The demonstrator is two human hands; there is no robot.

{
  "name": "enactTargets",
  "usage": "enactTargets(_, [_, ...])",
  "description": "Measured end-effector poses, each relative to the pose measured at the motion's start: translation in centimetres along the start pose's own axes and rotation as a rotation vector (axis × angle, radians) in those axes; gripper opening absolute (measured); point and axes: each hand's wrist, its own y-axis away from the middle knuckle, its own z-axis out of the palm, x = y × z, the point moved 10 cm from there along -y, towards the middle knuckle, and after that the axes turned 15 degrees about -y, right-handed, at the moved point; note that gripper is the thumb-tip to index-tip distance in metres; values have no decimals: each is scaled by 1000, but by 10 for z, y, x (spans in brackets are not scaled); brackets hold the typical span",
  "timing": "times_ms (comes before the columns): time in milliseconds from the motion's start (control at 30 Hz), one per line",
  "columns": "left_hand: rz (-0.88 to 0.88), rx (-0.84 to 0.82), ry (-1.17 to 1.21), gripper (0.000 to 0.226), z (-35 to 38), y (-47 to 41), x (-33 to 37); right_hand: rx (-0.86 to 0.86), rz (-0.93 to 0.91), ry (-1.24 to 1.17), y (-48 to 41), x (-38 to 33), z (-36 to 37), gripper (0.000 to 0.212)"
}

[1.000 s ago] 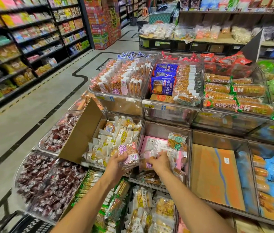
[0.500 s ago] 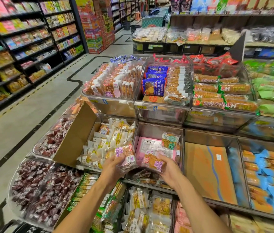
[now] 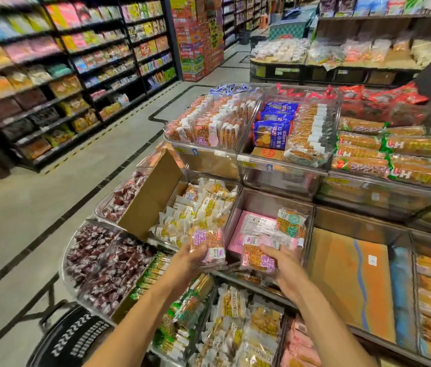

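One snack packet (image 3: 209, 241) sits in the left hand (image 3: 191, 260), fingers curled under its lower edge. The right hand (image 3: 287, 271) grips a second packet (image 3: 258, 256) just beside it, both held over the front edge of a clear plastic bin (image 3: 267, 205) with a pink box (image 3: 243, 231) inside.

Those shelves (image 3: 37, 75) across the aisle are pure blur. Fingertips of the left hand (image 3: 188, 260) hide under its snack pack (image 3: 208, 241), and the right hand (image 3: 287, 272) does the same under the second pack (image 3: 258, 256). The black basket (image 3: 76, 337) is cut off below.
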Motion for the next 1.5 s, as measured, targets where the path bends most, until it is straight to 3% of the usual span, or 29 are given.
enactTargets(100, [-21, 46, -49, 54, -19, 19, -18, -70, 53, 2, 10, 18, 35, 103])
enactTargets(200, [-18, 91, -48, 48, -47, 39, -33, -78, 108, 76, 16, 42, 64, 82])
enactTargets(267, [-39, 132, -8, 45, -69, 53, -45, -80, 146, 105, 16, 58, 81, 49])
enactTargets(333, [-39, 167, 30, 37, -92, 66, -55, -115, 163, 158, 15, 72, 102, 34])
enactTargets(433, [-31, 247, 78, 43, -133, 91, -65, -167, 198, 236, 19, 97, 140, 39])
enactTargets(567, [-28, 341, 174, 29, -191, 125, -87, -218, 257, 297, 26, 142, 187, 38])
enactTargets(733, [-68, 413, 276, 30, -265, 162, -132, -279, 315, 380, 45, 209, 244, 37])
enactTargets(900, [-100, 482, 191, 34, -328, 201, -173, -298, 376, 457, 55, 280, 290, 47])
enactTargets(1000, [-121, 549, 227, 22, -357, 225, -199, -324, 435, 479, 64, 322, 315, 38])
enactTargets(1400, [-229, 800, 457, 51, -440, 271, -293, -420, 570, 576, 52, 447, 377, 26])
enactTargets(1500, [-256, 848, 534, 45, -454, 269, -310, -431, 593, 586, 32, 474, 389, 20])
